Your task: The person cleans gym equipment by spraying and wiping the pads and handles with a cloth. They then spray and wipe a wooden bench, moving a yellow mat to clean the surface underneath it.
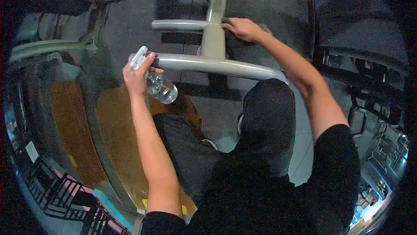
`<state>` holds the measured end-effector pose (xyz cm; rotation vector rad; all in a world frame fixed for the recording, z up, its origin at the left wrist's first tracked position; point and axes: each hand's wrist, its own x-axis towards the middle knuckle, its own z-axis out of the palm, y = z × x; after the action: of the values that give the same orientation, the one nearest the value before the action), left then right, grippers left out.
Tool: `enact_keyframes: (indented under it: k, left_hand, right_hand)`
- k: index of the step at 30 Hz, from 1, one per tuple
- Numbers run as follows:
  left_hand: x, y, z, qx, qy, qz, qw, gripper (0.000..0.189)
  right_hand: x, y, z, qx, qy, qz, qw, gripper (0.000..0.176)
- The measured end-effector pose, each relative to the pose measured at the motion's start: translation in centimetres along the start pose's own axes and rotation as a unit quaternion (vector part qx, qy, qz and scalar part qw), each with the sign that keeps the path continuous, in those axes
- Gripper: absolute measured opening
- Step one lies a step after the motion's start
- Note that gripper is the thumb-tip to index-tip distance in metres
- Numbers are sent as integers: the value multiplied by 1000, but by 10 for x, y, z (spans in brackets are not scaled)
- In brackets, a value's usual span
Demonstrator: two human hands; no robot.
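Clasped in curled fingers of the left hand (138,73), a clear spray bottle (163,90), left of the grey post (213,43) and nearer the body, just beside the tip of a curved bar (195,63). Tilted, with long axis slanting from white trigger head (139,57) down toward the post's side of the hand. Well apart from the bottle, at the post's right edge: the right hand (246,30), with bent fingers (pinching or merely resting, impossible to tell).
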<state>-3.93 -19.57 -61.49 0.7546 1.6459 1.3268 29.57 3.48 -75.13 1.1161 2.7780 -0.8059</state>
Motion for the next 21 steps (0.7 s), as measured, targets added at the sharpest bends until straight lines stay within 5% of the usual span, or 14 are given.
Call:
enact_keyframes:
  k: [4,9,11,15,17,19,21]
  left_hand:
    - [-4,1,5,15,20,-3,1000,39]
    - [-7,-2,19,8,76,15,997,31]
    - [-10,1,22,16,100,33,994,27]
    - [-9,3,20,19,84,28,996,27]
    - [-7,-2,18,16,94,28,995,29]
    - [-5,-5,17,11,85,33,996,29]
    - [-5,-6,14,13,77,35,996,30]
  right_hand:
    - [-28,-4,-4,-55,43,-83,994,43]
    - [-72,31,20,-221,139,-35,965,47]
    - [-50,54,30,-223,56,13,973,68]
    - [-23,39,-28,-132,-98,1,986,72]
    - [-11,36,-47,103,-260,57,958,58]
    - [-10,35,-47,133,-285,93,945,40]
    - [-23,25,-42,72,-178,71,979,58]
